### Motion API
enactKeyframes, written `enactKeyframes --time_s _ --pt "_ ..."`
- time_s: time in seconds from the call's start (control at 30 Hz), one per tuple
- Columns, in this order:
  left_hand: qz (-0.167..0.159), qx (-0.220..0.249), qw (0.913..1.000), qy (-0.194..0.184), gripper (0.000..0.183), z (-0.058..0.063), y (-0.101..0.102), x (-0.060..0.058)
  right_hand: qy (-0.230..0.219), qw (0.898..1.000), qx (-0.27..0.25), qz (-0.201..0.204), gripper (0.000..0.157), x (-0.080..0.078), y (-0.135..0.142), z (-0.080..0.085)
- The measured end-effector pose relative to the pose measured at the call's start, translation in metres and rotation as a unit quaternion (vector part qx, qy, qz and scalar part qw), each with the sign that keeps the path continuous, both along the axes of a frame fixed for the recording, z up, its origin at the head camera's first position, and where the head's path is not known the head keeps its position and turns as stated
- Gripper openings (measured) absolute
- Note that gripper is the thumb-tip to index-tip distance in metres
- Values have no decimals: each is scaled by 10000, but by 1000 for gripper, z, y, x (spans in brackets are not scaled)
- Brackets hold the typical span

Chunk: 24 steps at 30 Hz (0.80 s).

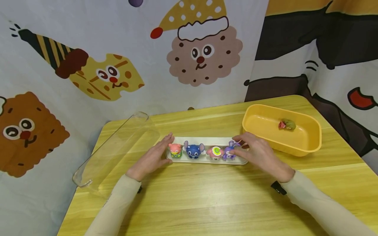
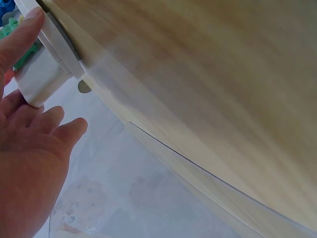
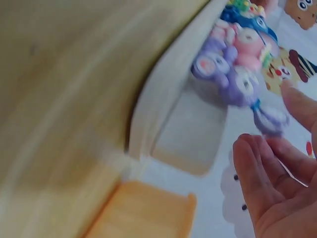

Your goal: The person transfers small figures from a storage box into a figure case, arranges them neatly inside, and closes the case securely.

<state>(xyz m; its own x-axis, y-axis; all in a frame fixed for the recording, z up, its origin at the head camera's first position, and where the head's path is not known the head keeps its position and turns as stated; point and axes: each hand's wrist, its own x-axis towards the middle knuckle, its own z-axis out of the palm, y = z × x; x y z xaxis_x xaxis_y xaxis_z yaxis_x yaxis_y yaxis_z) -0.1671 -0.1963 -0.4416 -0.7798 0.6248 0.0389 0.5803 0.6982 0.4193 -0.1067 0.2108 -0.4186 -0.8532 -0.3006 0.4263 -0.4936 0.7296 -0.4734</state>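
A long white tray (image 1: 189, 160) holds a row of small toy figures: a pink one in green (image 1: 175, 149), a blue one with big ears (image 1: 194, 151), a pink one with a yellow-green ring (image 1: 214, 152) and a purple long-eared one (image 1: 229, 152). My left hand (image 1: 152, 160) grips the tray's left end, thumb on the front rim and fingers at the back corner. Over the right end, my right hand (image 1: 260, 153) is spread beside the purple figure. In the right wrist view, fingertips (image 3: 246, 142) lie right by that figure's ear (image 3: 271, 120), the thumb standing apart.
A yellow bin (image 1: 317, 139) stands to the right, with a small greenish and red figure (image 1: 287, 124) inside. Leftward lies a clear plastic cover (image 1: 110, 150). A cartoon-printed cloth (image 1: 153, 65) hangs behind the wooden table (image 1: 200, 200).
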Motion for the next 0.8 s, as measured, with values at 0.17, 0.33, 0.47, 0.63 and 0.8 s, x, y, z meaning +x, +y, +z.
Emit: enactKeyframes --time_s 0.17,0.33,0.47,0.63,0.8 --pt "26 33 10000 -31 93 0 -1 0 256 9993 21 -258 45 3 13 13" --pt "60 3 10000 -62 93 0 -1 0 213 9985 21 -507 50 8 31 26" --pt "33 5 10000 -50 93 0 -1 -1 62 9982 -54 -596 58 10 48 33" --pt "11 38 10000 -65 92 -1 -1 -1 -41 9970 -134 -758 65 11 68 38" --pt "-10 47 10000 -40 92 -1 -1 0 -151 9946 -155 -1017 70 11 86 40"
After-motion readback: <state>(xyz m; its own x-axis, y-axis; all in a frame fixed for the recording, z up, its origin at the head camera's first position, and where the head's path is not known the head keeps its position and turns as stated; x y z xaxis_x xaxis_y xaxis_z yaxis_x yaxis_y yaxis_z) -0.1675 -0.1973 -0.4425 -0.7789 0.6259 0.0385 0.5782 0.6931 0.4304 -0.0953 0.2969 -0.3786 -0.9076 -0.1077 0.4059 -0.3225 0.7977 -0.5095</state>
